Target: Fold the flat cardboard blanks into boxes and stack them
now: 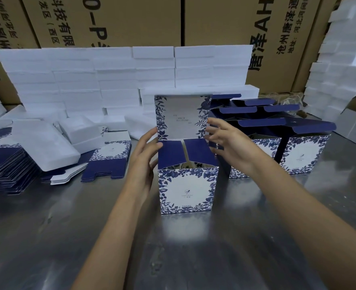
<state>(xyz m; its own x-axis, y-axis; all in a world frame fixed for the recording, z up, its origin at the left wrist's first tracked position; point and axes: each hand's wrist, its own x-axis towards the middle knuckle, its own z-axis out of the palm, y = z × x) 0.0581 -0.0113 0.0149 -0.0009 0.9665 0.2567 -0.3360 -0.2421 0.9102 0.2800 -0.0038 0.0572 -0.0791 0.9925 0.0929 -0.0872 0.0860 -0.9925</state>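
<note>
A blue-and-white floral box (186, 190) stands upright on the steel table (89, 237), its lid flap raised and two dark blue side flaps folded inward over the opening. My left hand (144, 162) lies against the box's left side with straight fingers, thumb by the left flap. My right hand (225, 137) hovers at the upper right corner, fingers spread and relaxed, touching the right flap's edge. Several folded boxes (302, 155) with open lids stand to the right. Flat blanks (108, 162) lie to the left, with a taller pile of flat blanks (3, 164) at the far left.
White foam blocks (114, 80) are stacked along the back and a second foam stack (340, 70) rises at the right. Loose foam trays (47, 147) lie at the left. Brown shipping cartons (131, 19) form the back wall.
</note>
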